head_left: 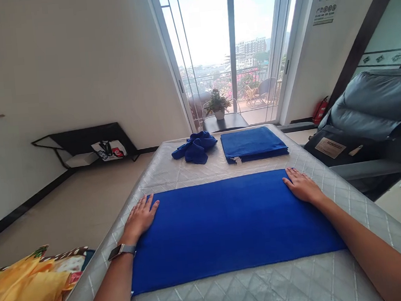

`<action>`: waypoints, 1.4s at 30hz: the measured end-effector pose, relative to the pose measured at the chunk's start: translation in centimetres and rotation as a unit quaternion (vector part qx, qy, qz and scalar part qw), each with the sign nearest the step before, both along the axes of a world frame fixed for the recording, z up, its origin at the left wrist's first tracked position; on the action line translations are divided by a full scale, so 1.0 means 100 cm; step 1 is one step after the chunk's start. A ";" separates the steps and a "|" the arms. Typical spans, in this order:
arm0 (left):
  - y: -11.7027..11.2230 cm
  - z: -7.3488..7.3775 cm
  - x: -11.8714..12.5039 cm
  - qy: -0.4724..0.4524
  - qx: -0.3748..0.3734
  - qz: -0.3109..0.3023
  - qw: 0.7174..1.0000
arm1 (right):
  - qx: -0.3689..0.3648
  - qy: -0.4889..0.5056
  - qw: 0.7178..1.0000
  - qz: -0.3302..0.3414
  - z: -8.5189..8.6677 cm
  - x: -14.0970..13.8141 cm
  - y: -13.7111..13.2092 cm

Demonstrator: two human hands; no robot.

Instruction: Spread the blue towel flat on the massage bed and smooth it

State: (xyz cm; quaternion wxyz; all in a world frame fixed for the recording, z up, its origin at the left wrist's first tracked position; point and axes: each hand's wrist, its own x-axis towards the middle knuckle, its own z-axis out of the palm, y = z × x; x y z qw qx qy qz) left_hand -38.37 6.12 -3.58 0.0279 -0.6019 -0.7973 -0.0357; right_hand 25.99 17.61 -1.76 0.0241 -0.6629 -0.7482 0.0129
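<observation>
Left hand (pixel 140 217) and right hand (pixel 301 186) lie open, flat on blue towel (pixel 228 227); elbows cropped.

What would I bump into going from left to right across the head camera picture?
A yellow cloth → left hand → spread blue towel → right hand → grey padded chair.

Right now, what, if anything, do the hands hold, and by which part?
Nothing is gripped. The left hand and right hand press flat on the short ends of the long blue cloth towel.
</observation>
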 end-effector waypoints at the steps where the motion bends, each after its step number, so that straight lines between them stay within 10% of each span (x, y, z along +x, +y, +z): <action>1: 0.000 0.001 0.001 -0.002 0.000 0.001 1.000 | 0.000 -0.001 1.000 0.001 0.000 0.000 0.000; 16: -0.009 0.041 0.036 0.009 -0.025 0.053 0.998 | -0.009 -0.019 0.999 -0.025 0.012 -0.008 -0.006; 22: 0.007 0.066 0.109 0.031 0.044 -0.028 0.998 | 0.068 -0.031 0.997 0.032 0.040 -0.068 -0.031; 30: 0.045 0.041 0.258 0.012 0.073 -0.262 0.962 | 0.032 0.103 0.975 0.194 0.036 -0.226 -0.058; 42: 0.051 0.025 0.252 -0.011 0.026 -0.249 0.968 | -0.001 0.091 0.978 0.187 0.019 -0.221 -0.046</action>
